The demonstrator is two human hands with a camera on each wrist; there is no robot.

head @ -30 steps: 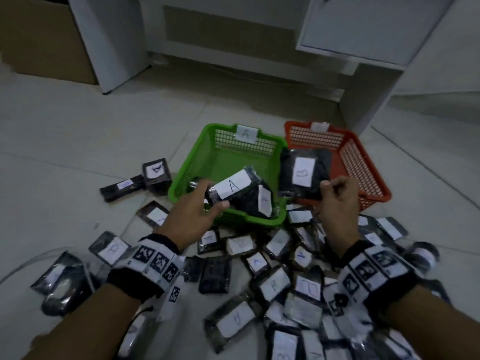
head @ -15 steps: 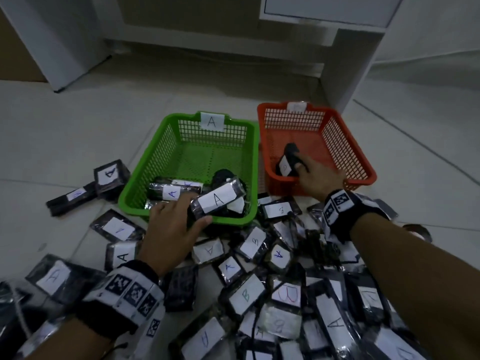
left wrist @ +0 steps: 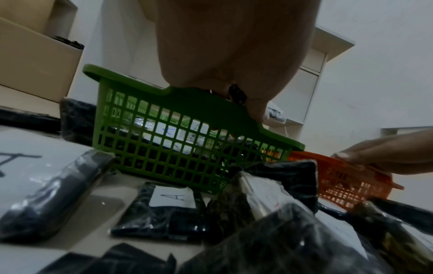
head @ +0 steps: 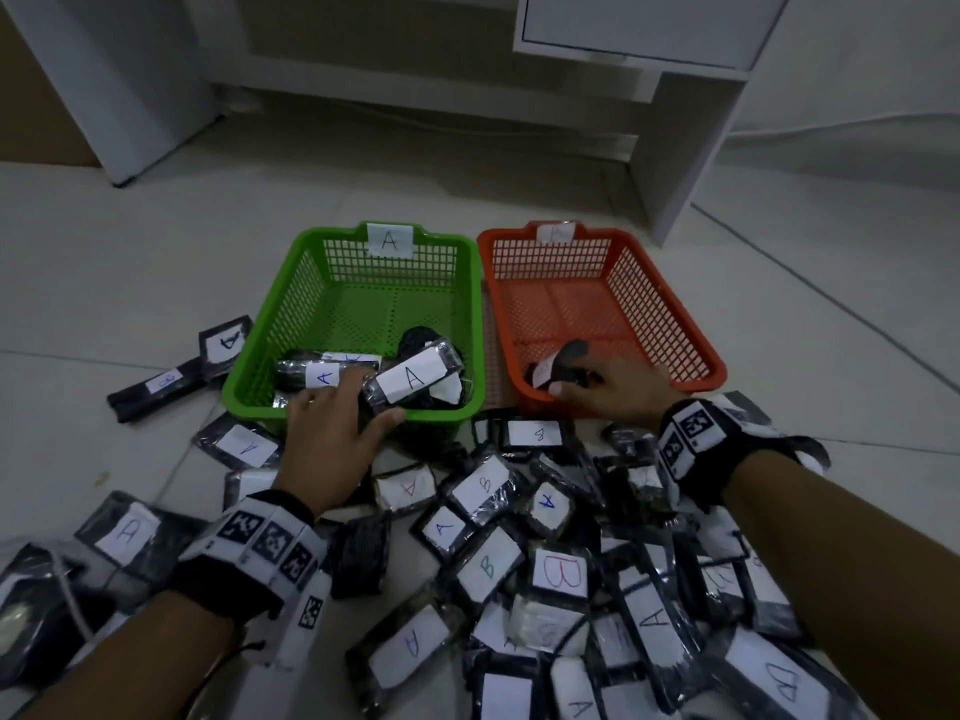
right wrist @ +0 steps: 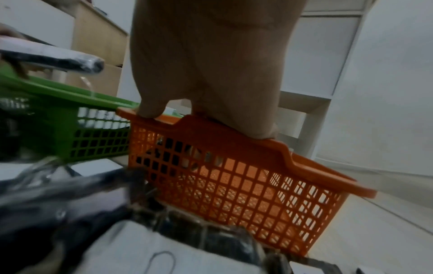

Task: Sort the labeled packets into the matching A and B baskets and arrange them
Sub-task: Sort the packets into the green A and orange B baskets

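Note:
A green basket [head: 291, 304] tagged A and an orange basket [head: 670, 314] tagged B stand side by side on the floor. My left hand [head: 371, 400] reaches over the green basket's near rim, thumb and fingers around the end of a black packet labelled A [head: 413, 379] that lies on the rim above other A packets [head: 322, 377]. My right hand [head: 576, 384] reaches over the orange basket's near rim and holds a dark packet [head: 569, 358] in its near left corner. In the right wrist view my fingertips [right wrist: 194, 159] show through the mesh. Several labelled packets [head: 488, 563] are heaped in front.
A white cabinet leg [head: 680, 163] stands just behind the orange basket. Two loose packets [head: 223, 343] lie left of the green basket. A cardboard box [left wrist: 35, 64] sits at the far left. Pale floor tiles [head: 156, 262] surround the baskets.
My right hand carried the B packet from above the pile down into the orange basket. My left hand kept the A packet at the green basket's near rim and lowered it slightly.

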